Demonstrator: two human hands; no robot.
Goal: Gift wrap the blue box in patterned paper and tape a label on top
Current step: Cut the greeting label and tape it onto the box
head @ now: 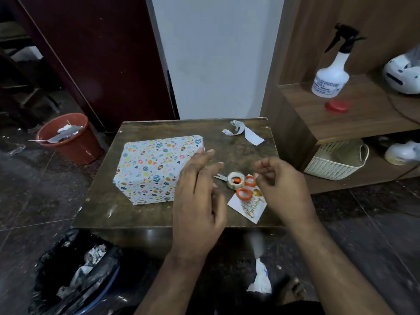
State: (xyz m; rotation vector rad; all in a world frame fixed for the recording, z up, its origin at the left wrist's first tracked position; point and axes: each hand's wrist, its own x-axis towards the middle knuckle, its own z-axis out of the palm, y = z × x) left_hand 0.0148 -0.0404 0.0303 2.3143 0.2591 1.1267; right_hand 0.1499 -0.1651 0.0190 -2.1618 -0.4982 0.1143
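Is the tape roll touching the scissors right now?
Touching. The head view shows the tape roll lying on top of the scissors, the orange handle visible through its hole.

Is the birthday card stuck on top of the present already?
No, the birthday card lies on the table under the scissors, apart from the wrapped box.

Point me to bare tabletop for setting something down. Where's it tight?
Free: the front-left strip of the table below the wrapped box, and the middle between box and paper scraps. Crowded: front right, where tape roll, scissors and birthday label pile up under the left hand and right hand.
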